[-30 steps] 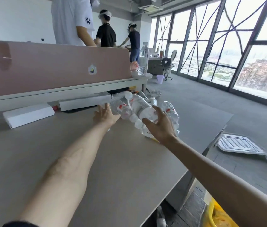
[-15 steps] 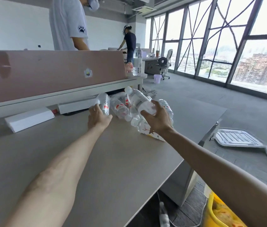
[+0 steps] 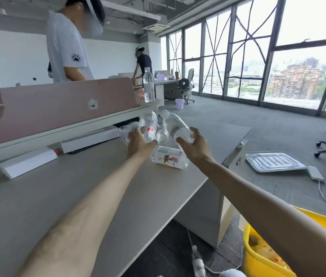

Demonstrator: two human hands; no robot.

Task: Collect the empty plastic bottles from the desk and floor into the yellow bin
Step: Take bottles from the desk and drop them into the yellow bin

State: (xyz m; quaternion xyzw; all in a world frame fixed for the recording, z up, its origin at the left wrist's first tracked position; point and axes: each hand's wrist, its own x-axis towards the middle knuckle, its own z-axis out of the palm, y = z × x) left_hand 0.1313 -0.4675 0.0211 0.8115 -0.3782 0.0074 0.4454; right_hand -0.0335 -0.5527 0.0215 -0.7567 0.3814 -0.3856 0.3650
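no text readable — bottle label (image 3: 167, 156) print too blurred; paw print (image 3: 76, 57) on a sleeve (image 3: 72, 45)

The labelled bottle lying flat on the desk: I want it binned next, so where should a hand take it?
Probably the labelled mid-body, from above: the bottle lies on its side on the desk, flanks free for a grip. The right hand is nearest but holds a clear bottle.

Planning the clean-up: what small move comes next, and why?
Probably carry both bottles right and down to the yellow bin: the left hand grips a red-labelled bottle, the right hand grips a clear bottle, so both hands are full.
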